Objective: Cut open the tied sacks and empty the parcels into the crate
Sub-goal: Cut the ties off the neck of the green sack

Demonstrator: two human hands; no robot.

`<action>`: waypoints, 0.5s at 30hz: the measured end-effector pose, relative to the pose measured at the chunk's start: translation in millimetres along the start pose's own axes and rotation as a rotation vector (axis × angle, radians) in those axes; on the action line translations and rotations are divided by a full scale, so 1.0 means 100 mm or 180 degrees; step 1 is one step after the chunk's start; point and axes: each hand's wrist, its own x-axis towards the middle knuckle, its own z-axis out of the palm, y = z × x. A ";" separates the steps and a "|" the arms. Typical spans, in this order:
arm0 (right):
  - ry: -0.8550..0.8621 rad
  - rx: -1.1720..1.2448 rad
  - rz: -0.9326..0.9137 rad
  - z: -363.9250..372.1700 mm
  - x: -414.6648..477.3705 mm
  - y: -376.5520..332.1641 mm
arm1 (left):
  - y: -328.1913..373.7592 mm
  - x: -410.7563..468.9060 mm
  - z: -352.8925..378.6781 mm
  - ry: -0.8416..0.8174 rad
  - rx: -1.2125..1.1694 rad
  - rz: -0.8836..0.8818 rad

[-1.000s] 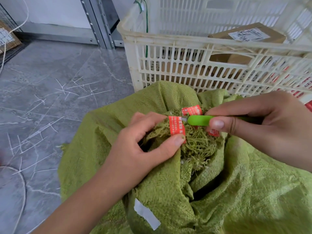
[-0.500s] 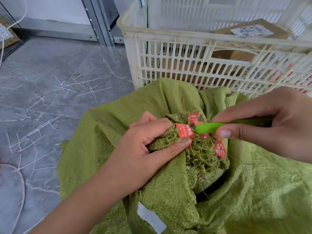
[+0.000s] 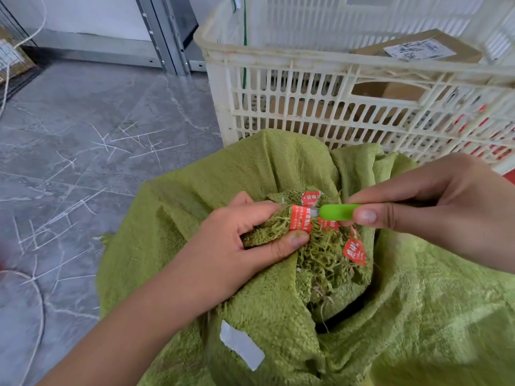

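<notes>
A green woven sack (image 3: 418, 316) fills the lower half of the view, its frayed mouth bunched and bound with red printed tape (image 3: 300, 221). My left hand (image 3: 245, 240) pinches the bunched neck just left of the tape. My right hand (image 3: 434, 207) holds a small green-handled cutter (image 3: 338, 212), its short blade tip touching the tape. Behind the sack stands a white slatted plastic crate (image 3: 278, 59) with a brown cardboard parcel (image 3: 418, 48) showing above its rim.
Grey marbled floor (image 3: 83, 135) lies to the left, with scattered white strands and a white cord (image 3: 39, 302). A metal shelf post (image 3: 164, 32) stands at the back. A white label (image 3: 241, 345) is stuck on the sack's front.
The sack's bound neck has shifted slightly as my left hand re-gripped it. The cutter's tip stays at the red tape, and loose tape pieces hang lower right.
</notes>
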 end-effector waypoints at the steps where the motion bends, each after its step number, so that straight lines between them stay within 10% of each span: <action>1: 0.0057 0.0031 0.0015 0.00 -0.01 0.02 | 0.02 0.02 -0.02 -0.0013 0.0015 0.0000; 15: 0.0292 -0.0449 -0.0097 -0.09 -0.04 -0.16 | -0.05 0.03 -0.03 0.0136 0.0097 0.0132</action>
